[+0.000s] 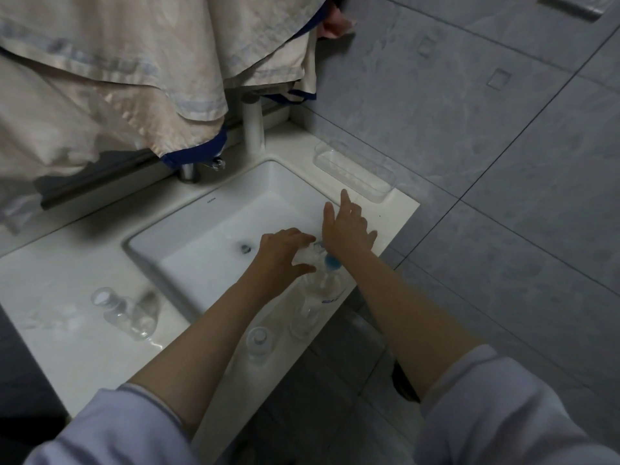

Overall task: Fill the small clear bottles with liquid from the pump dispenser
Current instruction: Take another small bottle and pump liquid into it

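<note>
A small clear bottle (307, 256) sits pinched in the left hand (280, 255), beside the flat-spread right hand (347, 228).

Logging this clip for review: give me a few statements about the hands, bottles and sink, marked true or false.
1. The left hand holds a small clear bottle beside the pump dispenser. True.
2. The right hand grips the faucet. False: it is over the dispenser's blue pump head, fingers straight, far from the faucet.
3. Clear bottles stand on the counter left of the sink. True.
4. The sink is full of water. False: its drain shows in a bare white basin.
5. Fabric hangs above the faucet. True.
</note>
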